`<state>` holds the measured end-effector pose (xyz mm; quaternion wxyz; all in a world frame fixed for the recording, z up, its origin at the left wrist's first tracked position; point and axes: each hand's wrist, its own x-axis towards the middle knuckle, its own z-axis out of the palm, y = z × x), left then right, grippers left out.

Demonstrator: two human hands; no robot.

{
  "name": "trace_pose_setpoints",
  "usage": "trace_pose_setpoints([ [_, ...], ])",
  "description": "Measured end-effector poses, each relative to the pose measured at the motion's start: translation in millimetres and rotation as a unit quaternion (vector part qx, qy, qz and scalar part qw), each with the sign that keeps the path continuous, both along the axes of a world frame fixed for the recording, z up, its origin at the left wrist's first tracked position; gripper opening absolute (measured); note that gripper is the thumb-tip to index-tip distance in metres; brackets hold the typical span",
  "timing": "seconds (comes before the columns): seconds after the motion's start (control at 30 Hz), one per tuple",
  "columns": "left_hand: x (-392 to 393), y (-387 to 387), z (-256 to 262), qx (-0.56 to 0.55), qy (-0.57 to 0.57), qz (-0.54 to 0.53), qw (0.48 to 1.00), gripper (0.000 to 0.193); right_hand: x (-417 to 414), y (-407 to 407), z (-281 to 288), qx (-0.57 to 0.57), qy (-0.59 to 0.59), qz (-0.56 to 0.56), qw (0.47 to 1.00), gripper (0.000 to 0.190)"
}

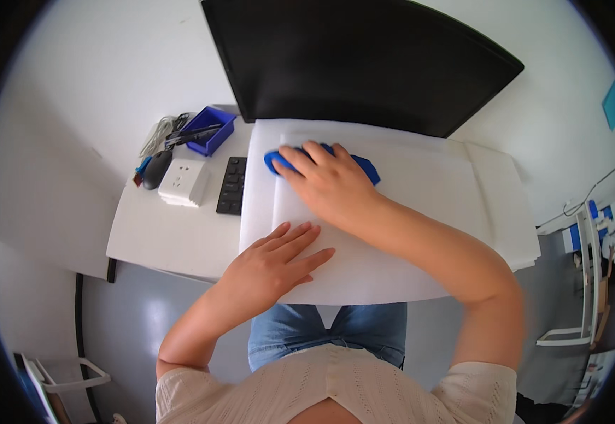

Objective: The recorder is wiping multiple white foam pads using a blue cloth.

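A white foam sheet (392,275) lies over the desk in front of me, its near edge hanging at my jeans. On its upper part my right hand (328,180) presses a blue cloth-like piece (367,168), which shows on both sides of my fingers; its exact kind cannot be told. Below it, my left hand (275,259) rests palm down on the sheet near its left edge, fingers apart and holding nothing. A faint raised edge or fold runs under the sheet beside my right hand.
A large black monitor (360,63) stands behind the sheet. Left of the sheet are a black keyboard (230,185), stacked white socket plates (183,181), a dark mouse (157,169), a blue bin (214,127) with black tools, and coiled cables (157,133). A person is visible at far right.
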<state>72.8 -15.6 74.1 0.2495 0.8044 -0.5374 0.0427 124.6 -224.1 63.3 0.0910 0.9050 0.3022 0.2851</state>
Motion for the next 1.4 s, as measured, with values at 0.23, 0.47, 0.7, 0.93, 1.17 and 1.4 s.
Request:
trace_pose_setpoints([
  [0.23, -5, -13, 20, 0.105, 0.069, 0.087, 0.988, 0.069, 41, 29, 5, -0.01, -0.022, -0.115, 0.993, 0.032],
  [0.47, -6, -25, 33, 0.197, 0.073, 0.117, 0.971, 0.077, 7, -36, -3, 0.035, -0.017, -0.131, 0.991, 0.044],
  [0.7, -7, -31, 41, 0.223, 0.067, 0.135, 0.963, 0.08, -66, -152, 3, 0.032, 0.045, -0.333, 0.941, 0.05],
  [0.93, -8, -33, 39, 0.232, 0.05, 0.134, 0.962, 0.075, -122, -270, -12, 0.105, 0.159, -0.497, 0.846, 0.039],
  [1.17, -10, -30, 44, 0.256, 0.027, 0.129, 0.958, 0.068, -95, -131, 34, 0.312, -0.008, -0.249, 0.917, 0.037],
  [1.4, 1, -28, 42, 0.288, 0.116, 0.125, 0.942, 0.063, -65, 3, 2, 0.147, 0.052, 0.064, 0.986, 0.045],
])
